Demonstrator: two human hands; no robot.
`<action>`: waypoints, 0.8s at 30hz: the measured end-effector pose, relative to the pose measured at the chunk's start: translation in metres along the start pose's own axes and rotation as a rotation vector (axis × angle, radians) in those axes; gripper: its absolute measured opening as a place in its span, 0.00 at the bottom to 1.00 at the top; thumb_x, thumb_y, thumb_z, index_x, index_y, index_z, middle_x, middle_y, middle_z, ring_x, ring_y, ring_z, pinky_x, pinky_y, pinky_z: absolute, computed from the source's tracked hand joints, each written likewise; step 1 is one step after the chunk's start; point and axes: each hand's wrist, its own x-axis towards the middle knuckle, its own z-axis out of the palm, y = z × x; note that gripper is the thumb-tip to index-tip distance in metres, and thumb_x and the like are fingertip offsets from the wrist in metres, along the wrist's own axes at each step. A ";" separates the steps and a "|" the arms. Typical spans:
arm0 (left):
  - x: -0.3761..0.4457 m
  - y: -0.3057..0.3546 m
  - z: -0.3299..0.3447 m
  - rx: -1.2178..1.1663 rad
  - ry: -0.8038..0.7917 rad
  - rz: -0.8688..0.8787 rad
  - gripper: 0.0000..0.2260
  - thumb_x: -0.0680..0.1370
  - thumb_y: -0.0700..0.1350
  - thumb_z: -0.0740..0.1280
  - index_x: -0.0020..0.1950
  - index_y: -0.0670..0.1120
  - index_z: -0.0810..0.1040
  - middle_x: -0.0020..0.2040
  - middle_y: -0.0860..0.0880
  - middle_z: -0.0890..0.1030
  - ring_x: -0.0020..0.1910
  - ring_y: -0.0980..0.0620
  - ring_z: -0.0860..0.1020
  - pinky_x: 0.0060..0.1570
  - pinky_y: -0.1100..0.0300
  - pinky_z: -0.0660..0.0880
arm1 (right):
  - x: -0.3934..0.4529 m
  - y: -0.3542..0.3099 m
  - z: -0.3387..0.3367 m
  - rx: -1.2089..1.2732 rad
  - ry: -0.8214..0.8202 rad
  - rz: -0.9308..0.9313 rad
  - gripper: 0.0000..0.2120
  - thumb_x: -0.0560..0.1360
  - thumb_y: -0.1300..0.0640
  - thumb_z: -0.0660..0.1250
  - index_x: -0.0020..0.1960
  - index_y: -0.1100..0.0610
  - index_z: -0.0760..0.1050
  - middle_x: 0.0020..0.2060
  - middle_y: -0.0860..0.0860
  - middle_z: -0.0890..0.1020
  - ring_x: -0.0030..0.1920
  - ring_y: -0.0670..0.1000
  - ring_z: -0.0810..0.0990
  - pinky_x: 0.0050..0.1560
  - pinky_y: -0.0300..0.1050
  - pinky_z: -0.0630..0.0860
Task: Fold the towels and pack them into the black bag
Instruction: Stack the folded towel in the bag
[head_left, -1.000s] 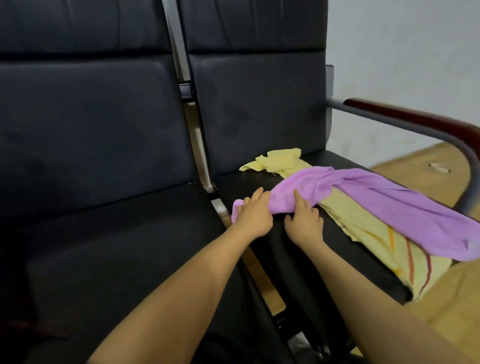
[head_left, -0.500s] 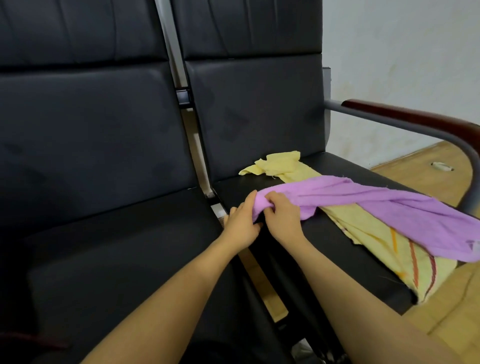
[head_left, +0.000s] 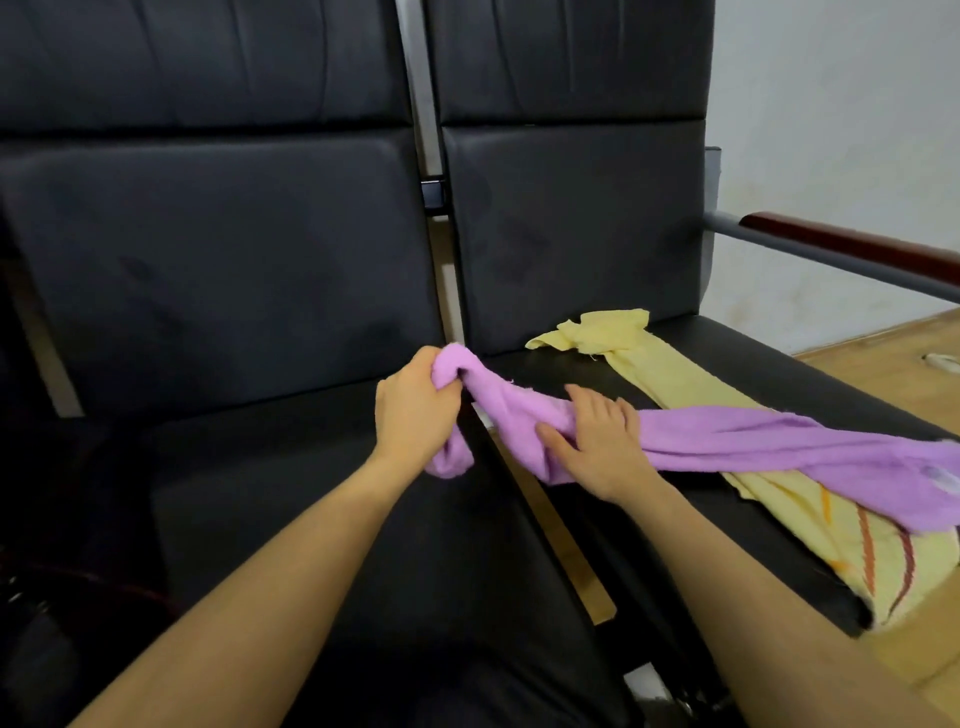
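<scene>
- You have two towels in view: one purple towel (head_left: 727, 441) stretched across mid-frame, one yellow towel (head_left: 691, 384) beneath it on the right seat (head_left: 545, 374).
- Your left hand (head_left: 415, 410) clenches the purple end; your right hand (head_left: 597, 441) grasps its bunched middle.
- Two black seats, the left seat (head_left: 260, 493) bare.

The purple towel (head_left: 753, 447) runs off the right edge, seemingly hiding part of the yellow towel (head_left: 691, 384).

It looks like a waiting area or office lobby — two linked black padded seats (head_left: 291, 322) on a shared metal frame, a wood-topped armrest (head_left: 852, 249), a plain white wall (head_left: 841, 119) and a wooden floor (head_left: 883, 343) — nothing domestic in view.
</scene>
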 end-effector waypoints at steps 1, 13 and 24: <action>-0.001 -0.004 -0.005 0.013 0.024 -0.027 0.07 0.78 0.41 0.57 0.43 0.47 0.73 0.37 0.54 0.75 0.36 0.53 0.75 0.37 0.61 0.67 | -0.002 -0.002 0.001 -0.006 -0.002 -0.012 0.22 0.80 0.41 0.52 0.67 0.53 0.66 0.63 0.51 0.75 0.64 0.52 0.72 0.71 0.50 0.53; -0.023 -0.048 -0.097 0.161 0.045 -0.179 0.07 0.76 0.42 0.58 0.49 0.43 0.74 0.43 0.48 0.79 0.42 0.46 0.78 0.50 0.48 0.75 | 0.002 -0.115 -0.004 0.296 0.039 -0.105 0.14 0.82 0.49 0.52 0.53 0.56 0.71 0.44 0.55 0.80 0.45 0.57 0.78 0.44 0.48 0.71; -0.059 -0.084 -0.100 0.283 -0.351 -0.332 0.35 0.76 0.45 0.65 0.77 0.45 0.50 0.77 0.43 0.50 0.75 0.43 0.54 0.71 0.48 0.52 | -0.004 -0.146 0.029 0.492 -0.242 -0.185 0.09 0.79 0.61 0.60 0.54 0.59 0.78 0.48 0.51 0.82 0.50 0.50 0.79 0.52 0.40 0.74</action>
